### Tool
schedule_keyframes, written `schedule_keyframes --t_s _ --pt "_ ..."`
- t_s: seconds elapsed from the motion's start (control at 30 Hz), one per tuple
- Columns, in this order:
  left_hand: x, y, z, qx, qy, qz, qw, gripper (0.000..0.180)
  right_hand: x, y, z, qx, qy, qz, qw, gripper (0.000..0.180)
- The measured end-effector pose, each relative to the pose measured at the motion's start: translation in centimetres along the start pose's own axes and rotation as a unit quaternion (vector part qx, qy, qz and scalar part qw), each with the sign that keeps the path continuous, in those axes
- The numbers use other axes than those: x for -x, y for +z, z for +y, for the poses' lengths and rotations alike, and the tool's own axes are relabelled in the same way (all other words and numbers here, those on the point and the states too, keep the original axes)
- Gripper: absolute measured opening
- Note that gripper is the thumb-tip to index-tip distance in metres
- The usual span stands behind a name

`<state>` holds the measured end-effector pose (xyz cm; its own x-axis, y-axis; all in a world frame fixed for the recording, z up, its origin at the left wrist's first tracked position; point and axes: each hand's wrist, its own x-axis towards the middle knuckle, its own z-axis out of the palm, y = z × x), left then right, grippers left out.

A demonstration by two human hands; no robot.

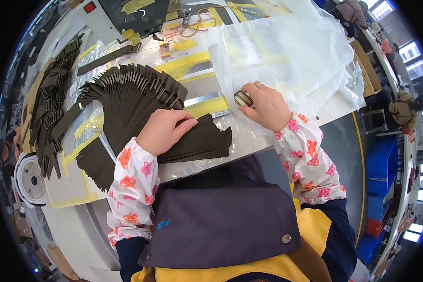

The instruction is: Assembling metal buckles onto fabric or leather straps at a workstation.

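A crumpled clear plastic bag (pixel 286 51) covers the bench's far right, and a small white fan (pixel 31 179) sits at the left edge. The left hand (pixel 163 130) lies flat, fingers together, on a fanned stack of dark brown webbing straps (pixel 127 101) whose long axes radiate away from it, metal-buckled ends far out. The right hand (pixel 264 104) pinches a small metal buckle (pixel 242 98) at the bag's edge.

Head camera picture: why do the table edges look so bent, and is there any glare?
Head view: fisheye bending curves the table edge toward the dark round rim; the centre stays sharp, with the left hand on the fanned dark straps; the windows at the right are blown out, and the clear plastic bag looks washed pale.
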<state>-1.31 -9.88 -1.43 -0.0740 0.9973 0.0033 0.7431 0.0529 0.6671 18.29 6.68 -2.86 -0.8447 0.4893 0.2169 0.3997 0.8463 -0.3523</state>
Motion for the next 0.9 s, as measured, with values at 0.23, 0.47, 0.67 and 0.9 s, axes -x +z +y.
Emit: schedule_keyframes --t_s 0.23,0.47,0.67,0.9 --pt "0.2 -0.9 -0.5 0.045 -0.022 -0.084 0.995 0.017 -1.3 0.4 -0.2 0.076 0.001 0.009 0.997 0.017" --pt "3.4 -2.1 1.2 0.095 0.019 0.299 0.949 0.009 -2.6 -3.2 -1.2 -0.512 0.102 0.095 0.848 0.016" --pt "5.1 -2.0 1.2 0.187 0.002 0.31 0.932 0.015 -2.9 -3.2 -7.6 -0.702 0.098 -0.154 0.688 0.019" --pt "5.3 -1.5 0.9 0.224 0.01 0.361 0.905 0.016 -4.0 0.1 -10.4 -0.721 0.045 -0.073 0.687 0.015"
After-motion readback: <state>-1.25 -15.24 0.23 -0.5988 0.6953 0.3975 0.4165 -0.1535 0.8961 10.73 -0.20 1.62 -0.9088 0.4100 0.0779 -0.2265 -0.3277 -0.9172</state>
